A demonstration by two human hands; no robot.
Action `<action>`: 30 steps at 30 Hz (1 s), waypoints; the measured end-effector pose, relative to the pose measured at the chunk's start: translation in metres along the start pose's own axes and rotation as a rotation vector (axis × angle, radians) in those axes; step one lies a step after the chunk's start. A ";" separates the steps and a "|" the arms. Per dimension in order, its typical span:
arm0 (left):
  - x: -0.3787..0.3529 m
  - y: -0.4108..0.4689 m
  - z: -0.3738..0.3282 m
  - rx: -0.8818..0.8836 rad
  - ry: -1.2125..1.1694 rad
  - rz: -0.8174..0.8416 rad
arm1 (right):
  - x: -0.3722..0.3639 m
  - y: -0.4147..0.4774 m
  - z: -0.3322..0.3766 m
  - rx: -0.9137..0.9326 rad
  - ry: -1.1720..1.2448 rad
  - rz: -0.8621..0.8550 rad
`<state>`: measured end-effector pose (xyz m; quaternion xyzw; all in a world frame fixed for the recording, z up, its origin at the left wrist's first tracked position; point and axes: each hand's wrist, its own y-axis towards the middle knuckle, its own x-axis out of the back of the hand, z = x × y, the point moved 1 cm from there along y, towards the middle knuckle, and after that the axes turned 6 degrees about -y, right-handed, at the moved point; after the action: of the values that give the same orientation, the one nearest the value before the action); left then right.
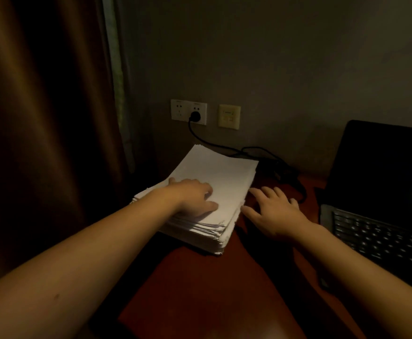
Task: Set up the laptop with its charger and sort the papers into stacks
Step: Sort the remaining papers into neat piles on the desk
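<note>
squaring up the pile looks like the step in hand, and it goes best with one hand steadying while the other nudges. at far left the brown fabric curtain (pixel 41 118) hangs close by the desk, so there is little room to push anything that way. the left hand (pixel 196 198) rests on top of the thick stack of white paper sheets (pixel 224 170), fingers loosely bent and pressing the top sheet, pinching nothing. the stack lies on the left part of the reddish-brown wooden desk (pixel 212 297), its near corner ragged, with sheets jutting out unevenly; a light press would let the lower sheets slide when tapped into line. behind it the black plug (pixel 195 116) sits in the white double wall socket (pixel 188 111), a beige wall plate (pixel 229 116) near it, and the black charger cable (pixel 214 143) runs down past the stack's far edge toward the right; whether it reaches the laptop cannot be told in the dark. lifting sheets backward risks snagging that cable. the right hand (pixel 277 212) is just beside the stack's right edge, fingers spread and straight, holding nothing; whether it touches the desk is unclear. the bare strip between the stack and the open black laptop (pixel 376 182) is narrow, so a second pile would fit better on the free wood nearer the person
</note>
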<state>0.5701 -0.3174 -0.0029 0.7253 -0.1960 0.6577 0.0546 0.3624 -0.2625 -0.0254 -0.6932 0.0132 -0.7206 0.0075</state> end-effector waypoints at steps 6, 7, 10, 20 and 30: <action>0.000 -0.006 -0.095 -0.097 0.111 -0.035 | 0.011 -0.048 -0.089 -0.168 -0.128 0.022; -0.001 -0.005 -0.115 -0.109 0.118 -0.031 | 0.012 -0.059 -0.107 -0.204 -0.150 0.030; -0.011 -0.003 -0.177 -0.204 0.079 -0.028 | 0.015 -0.096 -0.160 -0.318 -0.196 0.025; -0.078 -0.017 -0.410 -0.557 0.009 -0.133 | 0.018 -0.260 -0.336 -0.646 -0.134 -0.081; -0.120 -0.056 -0.562 -0.822 0.051 0.014 | -0.027 -0.385 -0.419 -1.201 0.111 -0.012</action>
<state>0.0588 -0.0508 -0.0374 0.6252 -0.4458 0.5429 0.3400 -0.0527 0.1269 -0.0569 -0.5376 0.4143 -0.6221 -0.3902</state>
